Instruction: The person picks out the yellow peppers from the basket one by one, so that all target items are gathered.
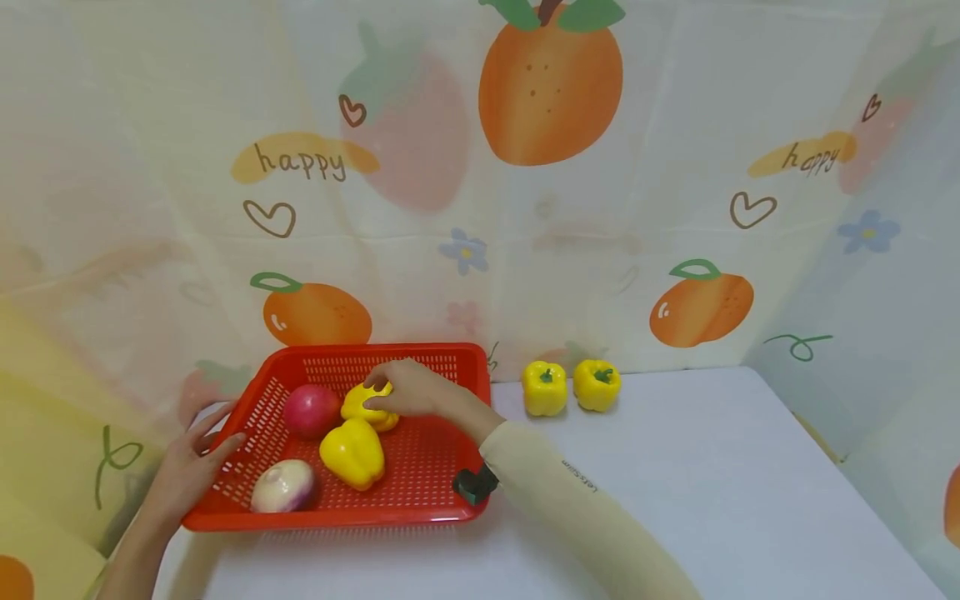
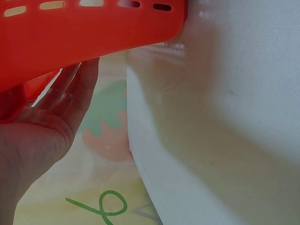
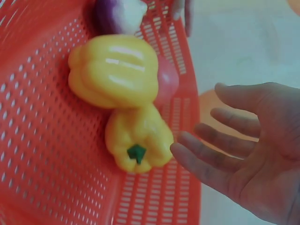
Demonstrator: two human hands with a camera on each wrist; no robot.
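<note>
The basket (image 1: 337,521) I work over is bright red, patterned with rows of slots. My peppers (image 1: 352,454) are glossy yellow, their visible stems (image 1: 603,376) green. I see a pinkish-red round fruit (image 1: 312,412) and a white-and-purple vegetable (image 1: 283,487). My cream sleeve (image 1: 592,517) bears dark lettering; the counter (image 1: 675,467) is white, the pale cloth (image 1: 570,200) printed with orange fruits and brown hearts.

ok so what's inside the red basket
In the red basket are two yellow peppers, a round pink fruit and a purple-and-white vegetable. In the head view, the right hand hides part of the back pepper; whatever lies beneath them is covered.
</note>
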